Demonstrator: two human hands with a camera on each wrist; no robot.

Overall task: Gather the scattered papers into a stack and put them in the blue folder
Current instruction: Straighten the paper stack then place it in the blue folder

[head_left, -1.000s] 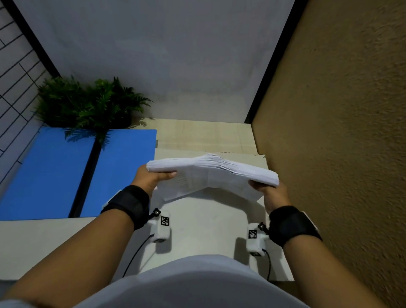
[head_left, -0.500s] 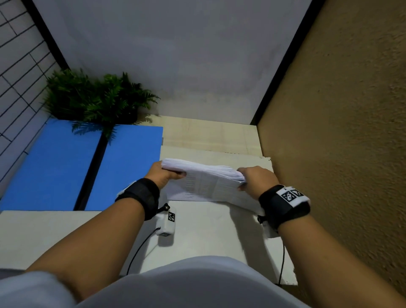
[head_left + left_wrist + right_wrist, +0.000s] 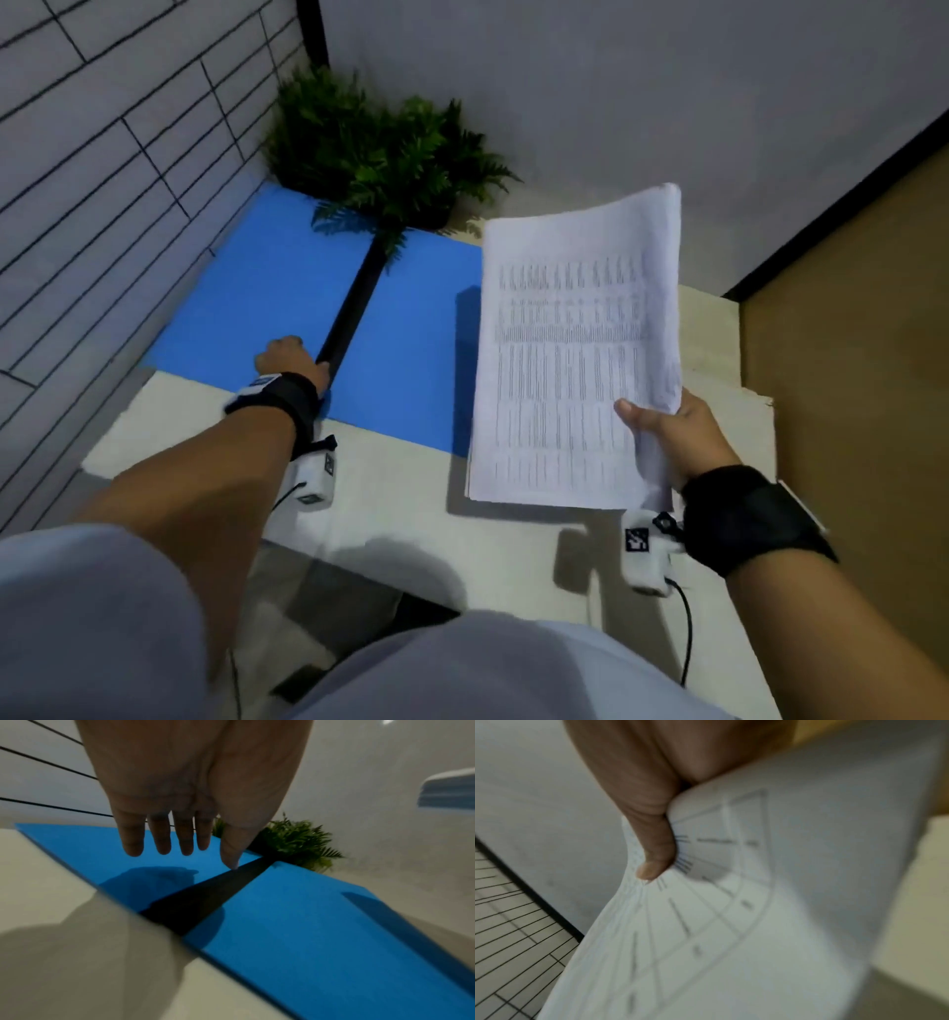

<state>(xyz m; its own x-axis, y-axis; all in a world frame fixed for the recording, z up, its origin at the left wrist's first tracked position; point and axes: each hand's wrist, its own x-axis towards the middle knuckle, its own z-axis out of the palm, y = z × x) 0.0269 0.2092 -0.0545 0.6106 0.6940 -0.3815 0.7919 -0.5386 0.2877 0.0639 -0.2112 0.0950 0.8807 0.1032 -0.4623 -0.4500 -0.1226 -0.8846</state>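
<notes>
The blue folder (image 3: pixel 267 308) lies open and flat on the table's left side, a black spine (image 3: pixel 349 308) running down its middle. My left hand (image 3: pixel 287 357) hovers over the near end of that spine, holding nothing. In the left wrist view its fingers (image 3: pixel 159 839) hang down loosely above the blue folder (image 3: pixel 308 923), the thumb tip close to the spine. My right hand (image 3: pixel 662 426) grips the stack of printed papers (image 3: pixel 570 349) by its lower right edge. The stack is raised and tilted above the table, right of the folder. The right wrist view shows the thumb (image 3: pixel 654 852) pressed on the top sheet (image 3: pixel 731 902).
A green fern plant (image 3: pixel 380 149) stands at the folder's far end, its fronds overhanging the spine. The pale table (image 3: pixel 411 488) runs from a tiled wall (image 3: pixel 102 180) on the left to a brown wall (image 3: pixel 847 360) on the right. Its front edge is close to my body.
My left hand let go of the stack and moved left to the folder's spine. The right hand now holds the stack alone, raised with its printed face toward me.
</notes>
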